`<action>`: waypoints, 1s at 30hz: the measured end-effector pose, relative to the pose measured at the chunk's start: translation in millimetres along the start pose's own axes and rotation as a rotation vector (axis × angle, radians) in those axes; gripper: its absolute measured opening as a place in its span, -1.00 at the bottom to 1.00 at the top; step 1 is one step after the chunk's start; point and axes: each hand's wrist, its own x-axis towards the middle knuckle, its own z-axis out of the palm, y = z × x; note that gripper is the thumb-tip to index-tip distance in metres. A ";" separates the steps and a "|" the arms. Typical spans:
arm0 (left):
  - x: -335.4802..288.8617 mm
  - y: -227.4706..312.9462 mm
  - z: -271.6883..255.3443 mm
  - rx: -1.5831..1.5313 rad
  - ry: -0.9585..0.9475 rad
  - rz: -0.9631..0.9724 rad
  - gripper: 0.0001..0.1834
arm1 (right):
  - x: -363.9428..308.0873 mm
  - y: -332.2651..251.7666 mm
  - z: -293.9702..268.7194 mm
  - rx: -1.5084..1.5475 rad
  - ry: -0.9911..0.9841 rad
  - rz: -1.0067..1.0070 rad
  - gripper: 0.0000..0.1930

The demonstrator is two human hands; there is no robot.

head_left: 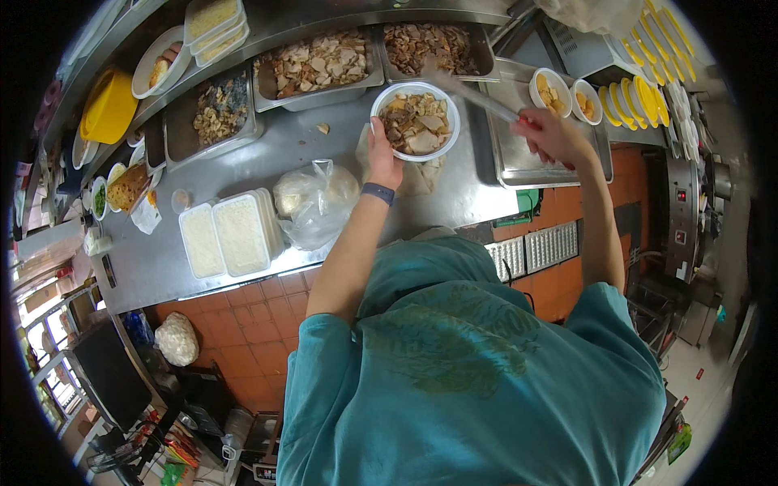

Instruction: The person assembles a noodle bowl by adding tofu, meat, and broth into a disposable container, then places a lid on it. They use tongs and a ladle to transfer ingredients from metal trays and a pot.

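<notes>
My left hand (382, 158) is closed on the rim and side of a round white bowl (379, 97), thumb over the edge. Sliced, browned meat (423, 134) fills the bowl. In my right hand (557, 138) is a long metal utensil (480, 99) with a red grip. Its far end is blurred, so I cannot tell its exact kind; it reaches over the front of a steel pan (486, 61) of chopped dark meat (421, 44). Beside that pan stands another steel pan (312, 99) of paler sliced meat (324, 65).
Left on the steel counter (154, 259) are lidded white rice containers (239, 235), a tied plastic bag (316, 202) and a third pan (215, 142). A steel tray (535, 174) at right bears two small bowls (551, 91). Yellow-edged dishes (636, 101) stand beyond.
</notes>
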 end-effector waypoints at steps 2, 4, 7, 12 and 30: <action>-0.9 -1.1 -4.2 -0.014 -0.016 -0.032 -0.28 | -19.4 -4.4 7.7 0.004 -0.102 -0.003 -0.63; -4.5 -2.3 -7.9 -0.021 -0.060 -0.062 -0.28 | -31.3 -6.2 14.2 -0.002 -0.079 -0.015 -0.63; -11.1 1.9 -11.7 -0.018 -0.104 -0.080 -0.30 | -40.6 -5.4 21.4 -0.002 -0.064 -0.037 -0.68; -21.3 3.8 -11.8 0.019 -0.083 -0.086 -0.32 | -49.5 -6.3 27.8 -0.057 0.008 -0.091 -0.69; -314.2 67.4 -126.6 -0.073 0.345 0.256 -0.27 | 193.5 -79.7 146.3 0.375 -0.116 -0.290 -0.27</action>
